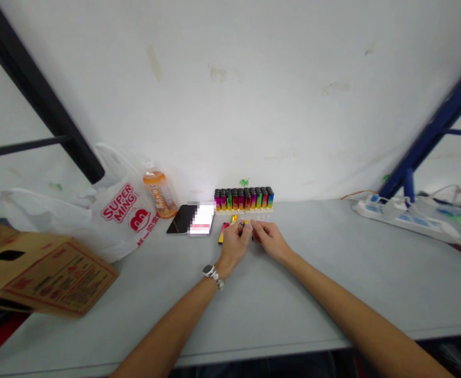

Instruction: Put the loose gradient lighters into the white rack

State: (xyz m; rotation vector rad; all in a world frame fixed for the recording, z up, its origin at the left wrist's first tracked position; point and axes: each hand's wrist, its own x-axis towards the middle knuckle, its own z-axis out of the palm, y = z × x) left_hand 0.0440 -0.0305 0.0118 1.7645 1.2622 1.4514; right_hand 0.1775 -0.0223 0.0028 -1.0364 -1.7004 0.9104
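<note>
My left hand (235,242) is closed around a small lighter (245,223), of which only a bit of yellow and a dark end show between the fingers. Beside it, my right hand (270,239) has thumb and fingertips pinched together close to that lighter; what they hold, if anything, is too small to make out. A red and yellow lighter (221,234) lies just left of my left hand, and an orange-yellow one (234,218) lies behind it. Farther back, against the wall, several rainbow-coloured lighters (241,201) with black tops stand upright in rows on a pale base.
Left of the lighters lies a dark tablet or phone (181,219), its right part blurred out. An orange drink bottle (160,191), a white plastic bag (112,226) and a cardboard box (61,275) stand farther left. A white power strip (403,218) lies at right.
</note>
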